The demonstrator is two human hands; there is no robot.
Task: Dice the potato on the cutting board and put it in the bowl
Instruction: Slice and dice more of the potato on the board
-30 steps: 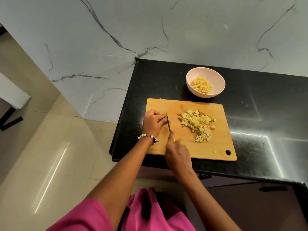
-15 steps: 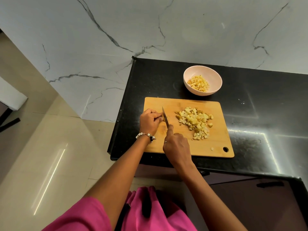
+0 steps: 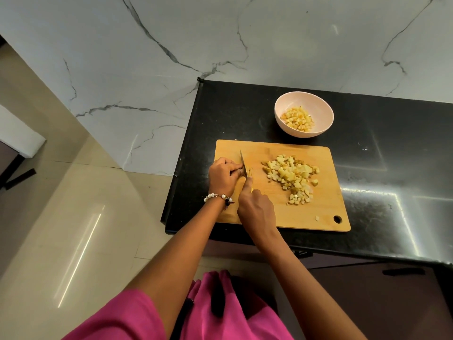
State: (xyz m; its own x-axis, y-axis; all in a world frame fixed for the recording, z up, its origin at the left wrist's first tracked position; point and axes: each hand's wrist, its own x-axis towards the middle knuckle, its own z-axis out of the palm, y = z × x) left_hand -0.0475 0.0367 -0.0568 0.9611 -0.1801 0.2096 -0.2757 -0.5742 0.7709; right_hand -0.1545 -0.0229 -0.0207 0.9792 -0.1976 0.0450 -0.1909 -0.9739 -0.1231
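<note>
While left hand (image 3: 224,174) pins potato, knife (image 3: 243,164) abuts fingertips.

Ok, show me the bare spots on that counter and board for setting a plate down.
Free: black counter right of the cutting board and bowl; counter left of the bowl. Crowded: board's left end under left hand, right hand and knife; diced pile mid-board.

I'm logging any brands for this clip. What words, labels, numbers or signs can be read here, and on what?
None: no readable text shows anywhere.
Wooden cutting board: bare.
Pale pink bowl: unmarked.
Steel knife blade: too thin in view to show any mark.
Black stone counter: only glare.
</note>
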